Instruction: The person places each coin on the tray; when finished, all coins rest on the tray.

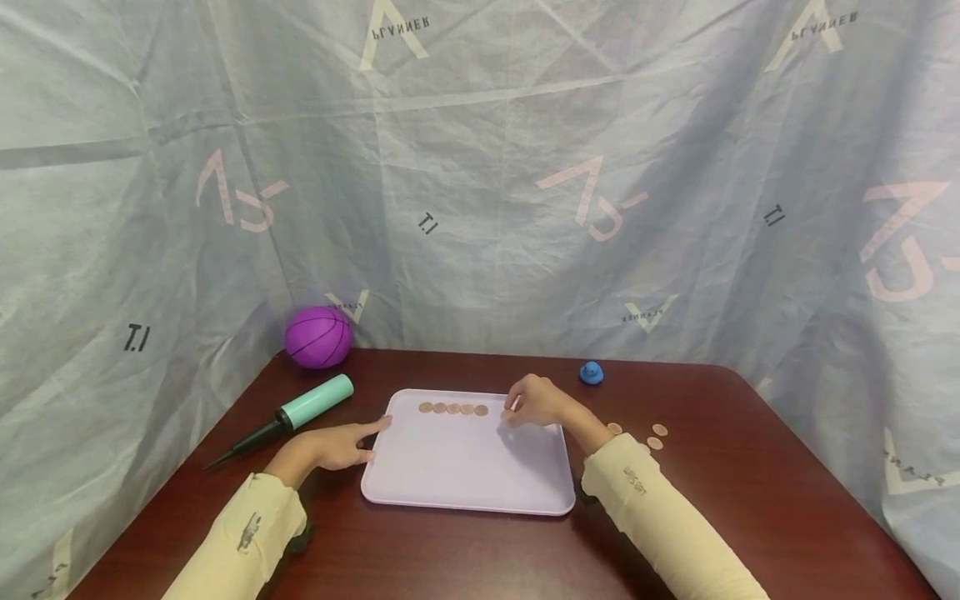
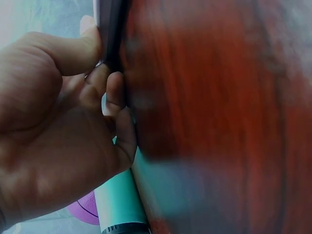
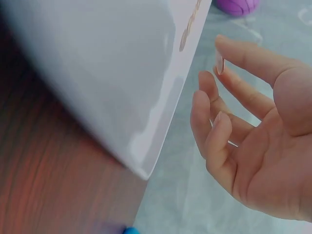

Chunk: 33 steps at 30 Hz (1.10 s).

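Observation:
A white tray [image 1: 468, 467] lies on the table, with a row of several copper coins [image 1: 453, 408] along its far side. At the tray's left edge is my left hand [image 1: 337, 447]. In the left wrist view, its thumb and fingers [image 2: 92, 48] pinch the tray's rim. Over the tray's far right part, my right hand [image 1: 536, 402] pinches a single coin [image 3: 220, 63] between thumb and index finger, to the right of the row. The coin stands on edge in that grip, and the other fingers are loosely bent.
Several loose coins [image 1: 655, 442] lie on the table right of the tray, partly behind the right forearm. A blue rubber duck [image 1: 591, 373] sits at the back. To the left are a teal hand pump [image 1: 318, 402] with a black nozzle and a purple ball [image 1: 318, 337].

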Each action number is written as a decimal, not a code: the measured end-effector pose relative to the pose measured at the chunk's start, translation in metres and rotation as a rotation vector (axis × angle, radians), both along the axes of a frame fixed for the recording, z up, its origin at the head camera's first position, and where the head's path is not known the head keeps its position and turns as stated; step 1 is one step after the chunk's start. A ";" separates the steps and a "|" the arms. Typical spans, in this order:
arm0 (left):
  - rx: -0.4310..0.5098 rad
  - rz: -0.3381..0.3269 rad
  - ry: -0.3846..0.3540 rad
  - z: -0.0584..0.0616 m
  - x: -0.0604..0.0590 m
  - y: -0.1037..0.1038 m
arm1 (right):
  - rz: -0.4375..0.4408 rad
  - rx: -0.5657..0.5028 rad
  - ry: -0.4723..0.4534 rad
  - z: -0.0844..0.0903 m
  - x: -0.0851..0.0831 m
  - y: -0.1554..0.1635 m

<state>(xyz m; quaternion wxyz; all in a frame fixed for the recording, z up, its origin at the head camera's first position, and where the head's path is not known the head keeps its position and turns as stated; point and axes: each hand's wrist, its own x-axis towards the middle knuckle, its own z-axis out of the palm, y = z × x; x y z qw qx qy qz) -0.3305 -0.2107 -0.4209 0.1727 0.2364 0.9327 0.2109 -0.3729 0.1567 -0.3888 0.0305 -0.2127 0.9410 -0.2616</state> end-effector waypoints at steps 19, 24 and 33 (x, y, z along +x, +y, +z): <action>-0.005 -0.001 0.014 -0.001 0.001 -0.001 | 0.019 0.033 -0.040 -0.012 -0.015 -0.048; -0.003 0.021 0.010 0.000 0.003 0.000 | 0.037 0.043 -0.004 -0.017 -0.018 -0.061; -0.015 0.021 0.024 -0.001 0.002 0.001 | 0.029 0.048 -0.035 -0.021 -0.017 -0.088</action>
